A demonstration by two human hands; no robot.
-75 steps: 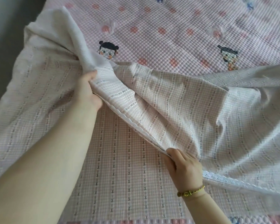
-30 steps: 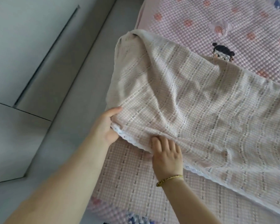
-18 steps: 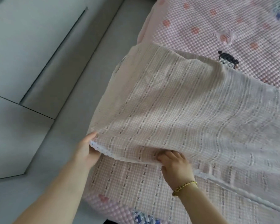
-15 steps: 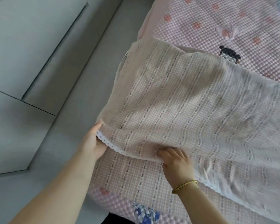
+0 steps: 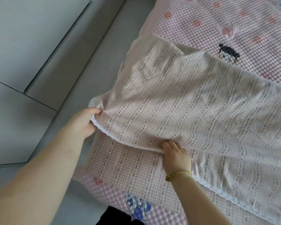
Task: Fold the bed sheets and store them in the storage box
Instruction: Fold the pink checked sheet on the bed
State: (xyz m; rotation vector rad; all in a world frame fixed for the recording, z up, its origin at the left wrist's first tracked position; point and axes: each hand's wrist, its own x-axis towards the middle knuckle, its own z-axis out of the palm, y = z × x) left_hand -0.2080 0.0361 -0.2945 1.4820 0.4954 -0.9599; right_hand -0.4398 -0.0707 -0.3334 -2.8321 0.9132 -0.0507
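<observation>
Sheet (image 5: 177, 98): one, its lace edge pinched by left hand (image 5: 81, 122) and right hand (image 5: 175, 155).

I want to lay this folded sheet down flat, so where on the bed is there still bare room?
Bare quilt shows beyond the sheet, around the embroidered doll. A narrow strip of quilt runs along the near bed edge. The middle is crowded: the left hand and right hand grip the sheet's lace edge there.
</observation>
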